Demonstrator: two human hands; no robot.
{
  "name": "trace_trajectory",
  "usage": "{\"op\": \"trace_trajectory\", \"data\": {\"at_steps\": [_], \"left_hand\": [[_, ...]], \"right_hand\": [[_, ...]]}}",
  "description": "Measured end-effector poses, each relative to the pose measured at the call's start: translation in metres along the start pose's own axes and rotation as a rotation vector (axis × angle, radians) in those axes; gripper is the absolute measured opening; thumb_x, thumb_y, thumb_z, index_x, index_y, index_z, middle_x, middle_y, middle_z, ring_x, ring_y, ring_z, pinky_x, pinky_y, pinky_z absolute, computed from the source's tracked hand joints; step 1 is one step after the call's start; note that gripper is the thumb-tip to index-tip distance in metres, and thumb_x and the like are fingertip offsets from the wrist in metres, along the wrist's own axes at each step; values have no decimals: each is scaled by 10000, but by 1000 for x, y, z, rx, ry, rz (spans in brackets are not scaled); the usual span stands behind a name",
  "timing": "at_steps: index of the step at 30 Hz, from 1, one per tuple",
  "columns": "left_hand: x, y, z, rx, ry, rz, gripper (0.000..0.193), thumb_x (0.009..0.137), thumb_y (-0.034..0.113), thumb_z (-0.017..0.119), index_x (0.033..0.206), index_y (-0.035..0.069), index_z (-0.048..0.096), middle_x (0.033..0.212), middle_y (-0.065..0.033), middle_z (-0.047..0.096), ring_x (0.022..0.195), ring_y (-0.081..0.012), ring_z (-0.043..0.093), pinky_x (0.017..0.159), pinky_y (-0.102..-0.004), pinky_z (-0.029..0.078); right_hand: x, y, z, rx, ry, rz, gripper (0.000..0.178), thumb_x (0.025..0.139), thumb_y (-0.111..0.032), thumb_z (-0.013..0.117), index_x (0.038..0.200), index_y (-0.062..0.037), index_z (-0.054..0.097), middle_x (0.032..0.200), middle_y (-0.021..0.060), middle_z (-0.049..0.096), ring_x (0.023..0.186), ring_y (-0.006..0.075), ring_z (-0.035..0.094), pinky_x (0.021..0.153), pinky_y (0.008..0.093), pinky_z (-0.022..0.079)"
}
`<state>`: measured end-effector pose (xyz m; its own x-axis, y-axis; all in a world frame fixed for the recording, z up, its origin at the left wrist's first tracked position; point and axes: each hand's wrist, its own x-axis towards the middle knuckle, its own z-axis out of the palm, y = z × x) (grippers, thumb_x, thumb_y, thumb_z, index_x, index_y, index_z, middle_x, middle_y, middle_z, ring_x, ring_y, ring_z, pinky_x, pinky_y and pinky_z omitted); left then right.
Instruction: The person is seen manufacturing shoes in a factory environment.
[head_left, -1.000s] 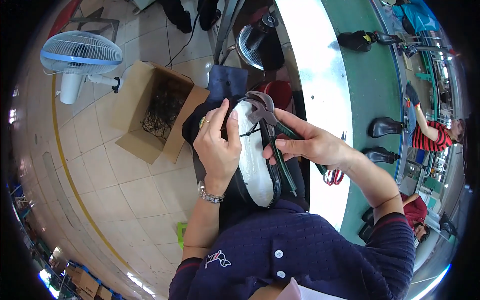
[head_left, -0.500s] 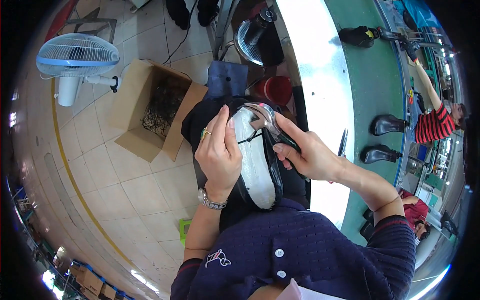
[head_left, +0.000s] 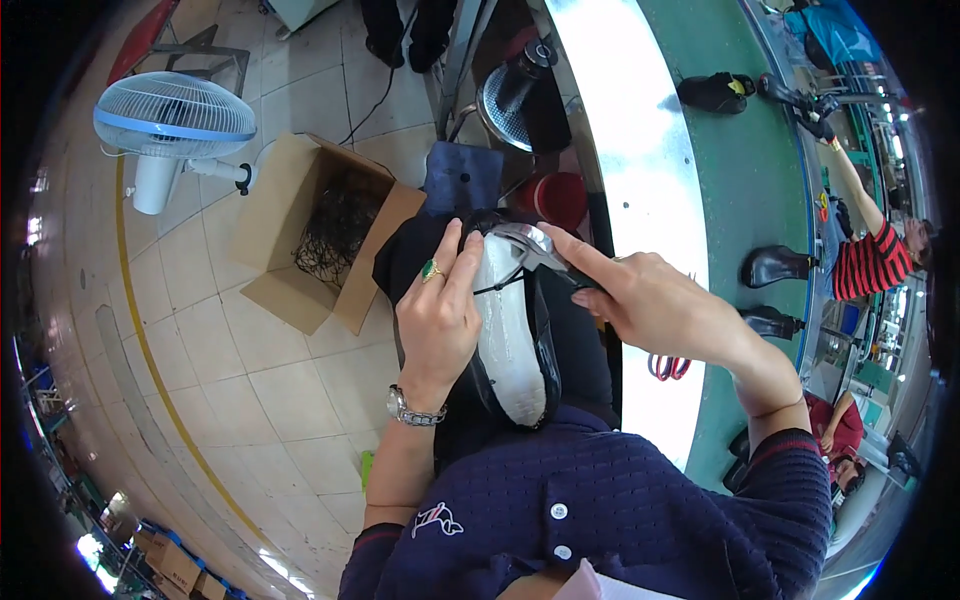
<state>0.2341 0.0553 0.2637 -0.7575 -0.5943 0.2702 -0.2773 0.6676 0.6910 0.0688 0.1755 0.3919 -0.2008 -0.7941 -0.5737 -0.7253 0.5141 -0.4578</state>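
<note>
An upturned shoe [head_left: 512,350] lies on my lap, its long whitish underside facing up and its black upper folded round the edge. My left hand [head_left: 438,325] grips its left side near the far end, fingers laid along the edge. In my right hand [head_left: 665,300] are metal-headed pincers [head_left: 525,238] with a dark handle. Their curved jaws lie at the shoe's far end, close to my left fingertips; whether they bite on the upper is hidden. A thin black cord [head_left: 498,287] crosses the underside below the jaws.
To my right runs a white bench [head_left: 655,190] with red-handled scissors [head_left: 668,367]. Beyond it, a green belt [head_left: 730,190] carries several black shoes [head_left: 778,267], with a co-worker [head_left: 862,262] past it. A cardboard box [head_left: 285,295] of black strings and a fan [head_left: 176,115] stand left.
My right hand has turned over, knuckles more upward, and the pincers' handle has swung with it. The scissors' handles now show beside my forearm. My left hand keeps its place on the shoe.
</note>
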Motion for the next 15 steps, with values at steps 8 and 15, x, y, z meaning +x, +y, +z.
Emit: {"op": "trace_trajectory", "data": {"at_steps": [8,15], "left_hand": [[2,-1,6,-19,4,51,420,765,-92,580,1155,44,653,1253,-160,620,855,-283,681,731,-350,548],[2,5,3,-43,26,15,374,792,-85,567,1135,44,643,1231,-160,631,911,-319,676,777,-379,543]], "right_hand": [[24,-1,45,36,248,58,665,925,-85,570,1508,-113,250,732,214,643,652,371,665,621,378,532],[14,0,42,71,610,-184,721,894,-72,594,1512,-134,227,804,207,656,646,357,659,587,446,522]]}}
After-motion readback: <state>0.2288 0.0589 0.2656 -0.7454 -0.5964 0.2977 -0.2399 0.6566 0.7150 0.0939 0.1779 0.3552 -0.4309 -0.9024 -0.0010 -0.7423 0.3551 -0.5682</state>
